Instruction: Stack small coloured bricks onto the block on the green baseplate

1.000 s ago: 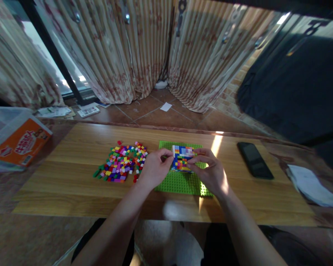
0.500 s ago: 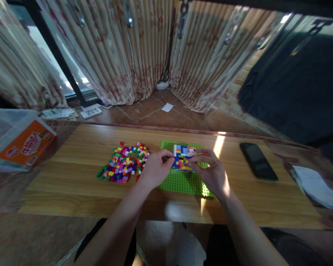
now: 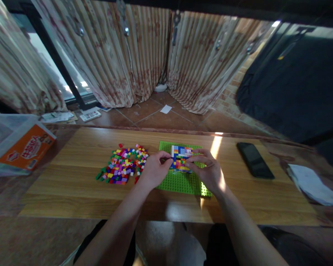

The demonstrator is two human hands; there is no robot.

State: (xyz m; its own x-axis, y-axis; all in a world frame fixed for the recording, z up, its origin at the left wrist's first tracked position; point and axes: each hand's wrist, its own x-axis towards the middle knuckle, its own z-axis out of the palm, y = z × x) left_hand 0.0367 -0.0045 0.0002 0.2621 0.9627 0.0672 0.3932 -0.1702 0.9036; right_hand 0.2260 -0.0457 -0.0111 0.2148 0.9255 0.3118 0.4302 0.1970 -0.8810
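A block of multicoloured toy bricks, mostly blue, white and orange on top, stands on a green studded baseplate. At its left edge is my left hand, thumb and forefinger curled together against the side. My right hand reaches over the right side, thumb and fingertips drawn close at the bricks' edge. Whether a small loose brick sits between either hand's fingertips is too small to make out. Left of the baseplate lies a spread pile of loose coloured bricks.
A black phone lies on the wooden table at the right, with white papers beyond it. A clear plastic box with an orange label stands at the far left. Patterned curtains hang behind the table.
The view has shifted slightly, so everything sits a little lower and further left. Both hands keep nearly the same pose at the brick block.
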